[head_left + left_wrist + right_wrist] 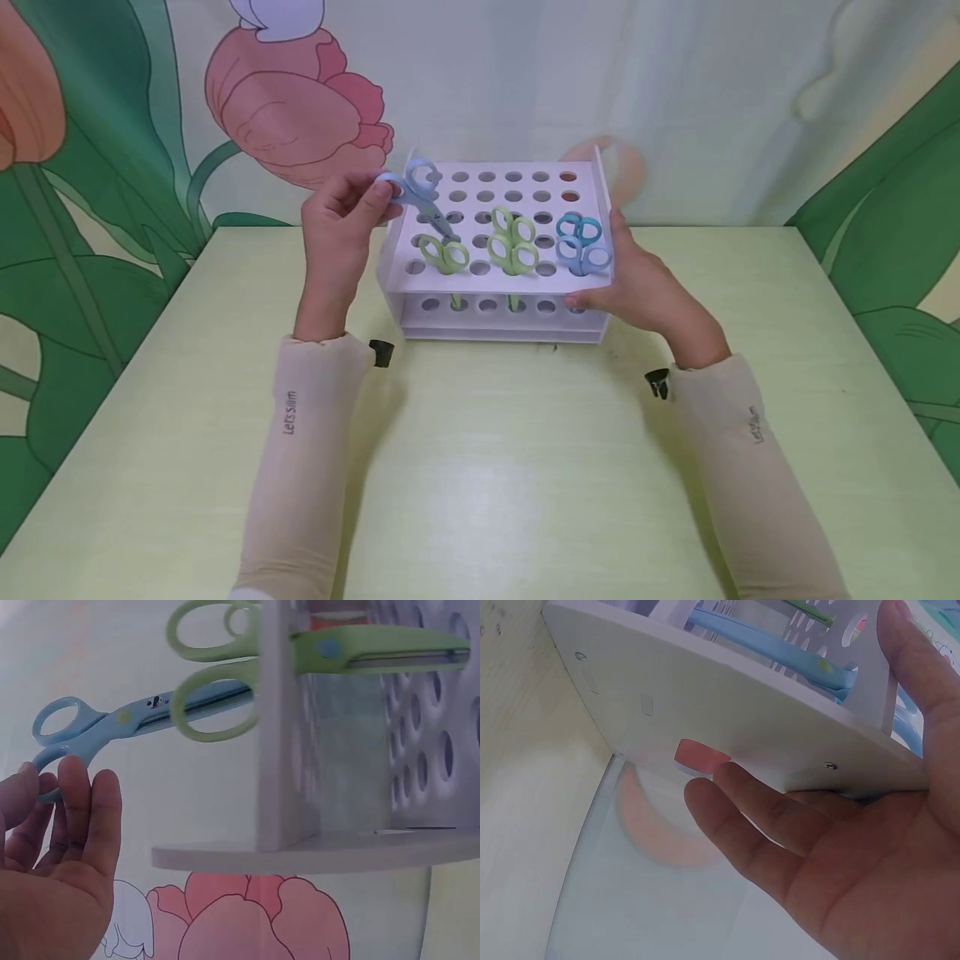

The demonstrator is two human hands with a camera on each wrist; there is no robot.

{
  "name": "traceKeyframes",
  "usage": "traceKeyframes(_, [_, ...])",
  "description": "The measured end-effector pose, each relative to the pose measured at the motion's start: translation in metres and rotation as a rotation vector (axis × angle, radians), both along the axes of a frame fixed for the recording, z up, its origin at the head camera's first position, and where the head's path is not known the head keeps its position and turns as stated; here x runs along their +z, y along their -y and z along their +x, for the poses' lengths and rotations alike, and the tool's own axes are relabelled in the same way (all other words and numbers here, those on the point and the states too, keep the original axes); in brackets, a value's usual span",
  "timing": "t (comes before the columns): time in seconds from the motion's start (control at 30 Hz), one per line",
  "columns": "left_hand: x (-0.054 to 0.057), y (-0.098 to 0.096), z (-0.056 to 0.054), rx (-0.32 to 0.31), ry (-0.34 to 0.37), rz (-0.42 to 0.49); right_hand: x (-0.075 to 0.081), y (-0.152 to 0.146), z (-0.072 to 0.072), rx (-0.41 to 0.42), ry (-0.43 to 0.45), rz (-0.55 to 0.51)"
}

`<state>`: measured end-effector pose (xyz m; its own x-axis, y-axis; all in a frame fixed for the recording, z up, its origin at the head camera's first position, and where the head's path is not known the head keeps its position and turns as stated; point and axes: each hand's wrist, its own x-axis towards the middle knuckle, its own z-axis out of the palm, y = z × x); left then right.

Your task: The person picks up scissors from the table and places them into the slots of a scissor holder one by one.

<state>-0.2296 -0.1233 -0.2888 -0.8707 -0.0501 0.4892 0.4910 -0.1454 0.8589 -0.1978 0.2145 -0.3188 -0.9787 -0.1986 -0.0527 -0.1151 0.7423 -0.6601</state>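
My left hand (341,217) pinches light blue scissors (422,198) by one handle loop. Their blades point down toward the holes at the left of a white rack (480,283); in the left wrist view they pass behind green-handled scissors (330,649) standing in the rack. Whether the blade tips enter a hole cannot be told. My right hand (641,279) holds the rack's right side panel (742,742), thumb over the front edge and fingers along the outside. Beside that thumb stand blue scissors (583,257) and teal scissors (578,227).
Several light green scissors (513,254) stand handles up in the left and middle holes. The rack, two-tiered with rows of round holes, is near the back of a pale table (487,467). A floral curtain (487,83) hangs behind it.
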Motion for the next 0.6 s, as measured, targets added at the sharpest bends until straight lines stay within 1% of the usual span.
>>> traceKeyframes(0.07, [-0.003,-0.002,-0.002,0.027,0.019,-0.059,0.0,0.0,0.0,-0.001,-0.006,-0.006])
traceKeyframes(0.17, [-0.006,-0.006,-0.003,0.048,0.056,-0.143,0.0,-0.001,0.0,-0.006,-0.003,-0.008])
traceKeyframes(0.3, [-0.012,-0.009,-0.007,0.064,0.113,-0.278,-0.001,-0.001,0.001,-0.009,0.002,-0.004])
traceKeyframes(0.4, [-0.017,-0.011,-0.009,0.072,0.149,-0.355,-0.002,-0.001,0.001,-0.009,-0.001,0.0])
traceKeyframes(0.6, [-0.022,-0.014,-0.013,0.152,0.181,-0.515,-0.001,-0.001,0.0,-0.004,-0.01,0.002])
